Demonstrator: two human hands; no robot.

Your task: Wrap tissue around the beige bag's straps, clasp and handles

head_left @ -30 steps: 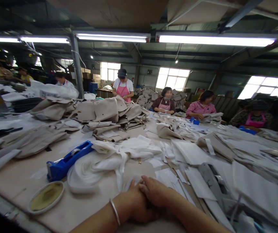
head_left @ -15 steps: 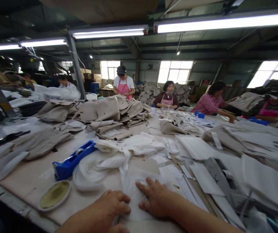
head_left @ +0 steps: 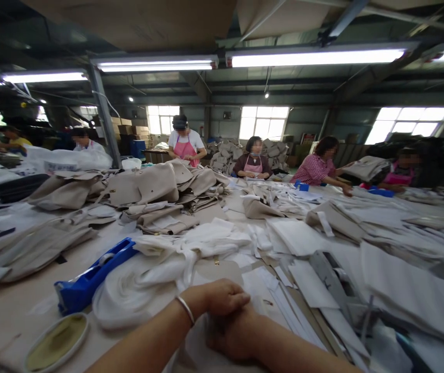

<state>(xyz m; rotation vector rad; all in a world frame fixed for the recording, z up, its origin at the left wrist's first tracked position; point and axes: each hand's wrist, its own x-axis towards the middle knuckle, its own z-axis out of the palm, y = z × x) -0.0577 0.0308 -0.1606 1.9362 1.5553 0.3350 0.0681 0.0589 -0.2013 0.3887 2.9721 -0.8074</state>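
Pressing left hand (head_left: 222, 299) against right hand (head_left: 238, 334) at lower centre, partly covering beige piece (head_left: 226, 274), perhaps for steadier pressure (cannot tell either grip, for hidden fingertips). At lower left, blue tape dispenser (head_left: 89, 282), probably placed for easy reach.

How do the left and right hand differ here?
The left hand has a silver bangle on its wrist; the right hand shows none. The left sits higher in the picture, the right lower. Both are ungloved and touch each other.
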